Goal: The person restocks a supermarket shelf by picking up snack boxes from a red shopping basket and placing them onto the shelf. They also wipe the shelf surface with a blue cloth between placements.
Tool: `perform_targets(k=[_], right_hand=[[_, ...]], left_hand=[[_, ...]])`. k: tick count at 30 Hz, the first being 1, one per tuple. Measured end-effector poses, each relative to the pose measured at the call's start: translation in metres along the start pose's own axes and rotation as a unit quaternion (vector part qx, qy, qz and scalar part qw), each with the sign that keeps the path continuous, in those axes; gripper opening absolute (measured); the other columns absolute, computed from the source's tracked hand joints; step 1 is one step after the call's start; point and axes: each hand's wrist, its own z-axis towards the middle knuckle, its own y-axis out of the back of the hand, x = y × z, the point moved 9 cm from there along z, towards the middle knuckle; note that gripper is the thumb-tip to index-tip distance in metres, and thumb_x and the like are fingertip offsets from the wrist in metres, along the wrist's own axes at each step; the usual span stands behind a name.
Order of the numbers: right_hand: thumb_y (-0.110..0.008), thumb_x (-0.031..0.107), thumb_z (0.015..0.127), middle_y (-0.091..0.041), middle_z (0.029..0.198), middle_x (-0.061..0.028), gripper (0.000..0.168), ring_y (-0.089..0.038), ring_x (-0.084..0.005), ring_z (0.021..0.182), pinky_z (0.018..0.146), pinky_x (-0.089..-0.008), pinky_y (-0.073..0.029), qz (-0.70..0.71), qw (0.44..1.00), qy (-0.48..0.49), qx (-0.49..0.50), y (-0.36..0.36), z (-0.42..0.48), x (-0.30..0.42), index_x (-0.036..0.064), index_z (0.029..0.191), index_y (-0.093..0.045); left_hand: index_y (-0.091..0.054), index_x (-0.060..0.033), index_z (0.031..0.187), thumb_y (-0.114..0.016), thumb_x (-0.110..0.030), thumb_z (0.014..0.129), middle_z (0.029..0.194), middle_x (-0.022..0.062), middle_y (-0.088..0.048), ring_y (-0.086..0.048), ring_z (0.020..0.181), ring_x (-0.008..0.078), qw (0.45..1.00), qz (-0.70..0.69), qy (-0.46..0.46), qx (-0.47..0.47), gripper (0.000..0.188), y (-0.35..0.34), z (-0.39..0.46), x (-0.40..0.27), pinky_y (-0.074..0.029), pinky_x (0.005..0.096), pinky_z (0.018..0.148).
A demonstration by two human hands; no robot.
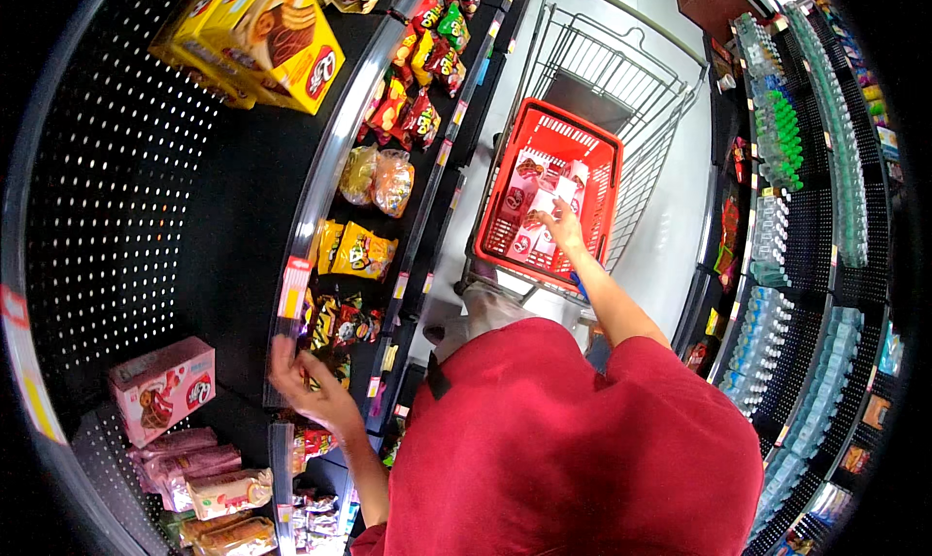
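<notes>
My right hand (563, 227) reaches into a red plastic shopping basket (611, 148). Its fingers are at a pink-and-white snack box (540, 205); whether they grip it is unclear. Around it in the basket lie several similar boxes, one pink box (514, 197) at the left side. My left hand (314, 392) is at the front edge of a black shelf (240, 265), fingers apart and holding nothing. Deeper on that shelf, a pink snack box (164, 392) stands beside pink wrapped packs (186, 465).
The basket sits on a wire shopping cart (648, 170). Yellow boxes (269, 42) stand farther along the upper shelf. Below are bagged snacks (364, 250) and wrapped buns (393, 182). Across the aisle floor (659, 243), shelves hold bottles (775, 130).
</notes>
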Motion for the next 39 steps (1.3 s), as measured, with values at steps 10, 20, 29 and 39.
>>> perform_targets(k=[10, 20, 29, 39], right_hand=[[-0.075, 0.062, 0.083, -0.062, 0.129, -0.0338, 0.089, -0.064, -0.0492, 0.116, 0.099, -0.0531, -0.052, -0.2, 0.974, -0.048, 0.098, -0.029, 0.07, -0.01, 0.026, 0.157, -0.04], [-0.079, 0.044, 0.083, -0.069, 0.113, -0.0306, 0.08, -0.064, -0.0461, 0.112, 0.096, -0.051, -0.054, -0.174, 0.977, -0.121, 0.034, -0.045, 0.072, -0.025, 0.001, 0.138, -0.041], [-0.083, 0.017, 0.082, -0.06, 0.116, -0.0258, 0.054, -0.061, -0.0449, 0.109, 0.092, -0.0518, -0.05, -0.034, 0.995, 0.002, -0.092, 0.042, 0.0, -0.002, 0.007, 0.124, -0.05], [-0.081, 0.009, 0.083, -0.063, 0.118, -0.0105, 0.04, -0.061, -0.0252, 0.114, 0.097, -0.0368, -0.048, 0.072, 0.964, 0.255, -0.016, 0.187, -0.078, 0.209, 0.006, 0.119, -0.065]], left_hand=[[-0.054, -0.0001, 0.142, -0.058, -0.002, 0.099, 0.124, 0.0159, -0.063, -0.067, 0.106, 0.0246, 0.985, -0.029, 0.052, 0.164, 0.043, -0.081, -0.024, -0.012, -0.054, 0.0337, 0.079], [-0.058, -0.0038, 0.134, -0.062, -0.004, 0.1, 0.125, 0.014, -0.065, -0.07, 0.102, 0.0233, 0.973, -0.014, 0.158, 0.166, 0.035, -0.089, -0.044, 0.002, -0.057, 0.0331, 0.078], [-0.06, -0.0019, 0.132, -0.065, -0.006, 0.1, 0.118, 0.0138, -0.069, -0.071, 0.096, 0.0222, 0.973, -0.103, 0.122, 0.164, 0.032, -0.096, -0.042, -0.001, -0.059, 0.0347, 0.081], [-0.046, -0.0055, 0.147, -0.071, -0.005, 0.095, 0.13, 0.0178, -0.064, -0.07, 0.105, 0.0223, 0.934, -0.203, 0.081, 0.281, 0.058, -0.108, -0.036, -0.033, -0.06, 0.0324, 0.078]])
